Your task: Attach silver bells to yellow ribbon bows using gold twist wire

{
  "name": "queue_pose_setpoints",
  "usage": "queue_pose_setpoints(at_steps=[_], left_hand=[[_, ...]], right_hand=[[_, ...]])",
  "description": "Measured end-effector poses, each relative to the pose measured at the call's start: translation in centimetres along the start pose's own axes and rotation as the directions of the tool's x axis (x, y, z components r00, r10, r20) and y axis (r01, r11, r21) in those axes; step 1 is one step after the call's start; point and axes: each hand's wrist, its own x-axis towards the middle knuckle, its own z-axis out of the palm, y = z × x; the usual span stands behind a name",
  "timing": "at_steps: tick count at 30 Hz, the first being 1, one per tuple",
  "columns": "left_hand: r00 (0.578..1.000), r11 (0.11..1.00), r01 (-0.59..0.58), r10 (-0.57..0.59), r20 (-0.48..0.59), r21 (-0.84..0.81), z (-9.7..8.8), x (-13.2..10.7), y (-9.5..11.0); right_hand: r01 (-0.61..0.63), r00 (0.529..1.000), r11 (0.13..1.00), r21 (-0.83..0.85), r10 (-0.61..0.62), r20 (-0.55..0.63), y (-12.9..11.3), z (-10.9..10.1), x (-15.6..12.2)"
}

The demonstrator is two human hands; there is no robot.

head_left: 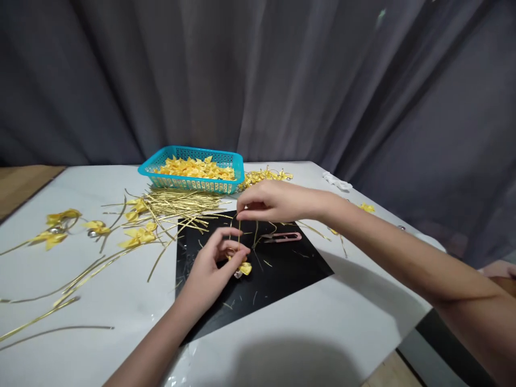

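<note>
A yellow ribbon bow is sitting on the black mat, pinched in the left hand; its gold wire is running upright to the right hand, clamped above. Beyond the mat, the pink snips and blue basket are lying.

Two bare forearms reach in from the lower edge of the frame. The left hand sits low, palm turned inward, its fingers curled and thumb pressed to fingertips in a pinch. The right hand is raised just above and beyond it, wrist bent, thumb and forefinger pinched together, pointing downward.
</note>
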Motion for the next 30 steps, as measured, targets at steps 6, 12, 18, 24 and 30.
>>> queue_pose_setpoints(at_steps=[6,12,18,24,30], left_hand=[[1.000,0.999,0.021,-0.021,0.003,-0.048,0.1,-0.1,0.3],[0.997,0.996,0.080,-0.080,0.011,-0.035,-0.1,0.0,0.9],[0.990,0.988,0.133,-0.129,0.055,-0.072,-0.3,-0.2,1.2],[0.985,0.987,0.143,-0.134,0.107,-0.078,-0.3,-0.1,0.9],[0.983,0.985,0.160,-0.152,0.107,-0.072,-0.4,-0.2,1.2]], right_hand=[[-0.170,0.985,0.983,-0.068,0.170,-0.007,3.1,0.6,-0.5],[-0.250,0.967,0.968,0.000,0.249,-0.054,6.3,2.6,-1.3],[-0.357,0.921,0.934,0.015,0.354,-0.164,4.9,5.1,-6.4],[-0.406,0.908,0.908,-0.103,0.388,-0.159,2.5,9.2,-10.1],[-0.549,0.768,0.825,0.134,0.561,-0.307,2.2,10.1,-8.9]])
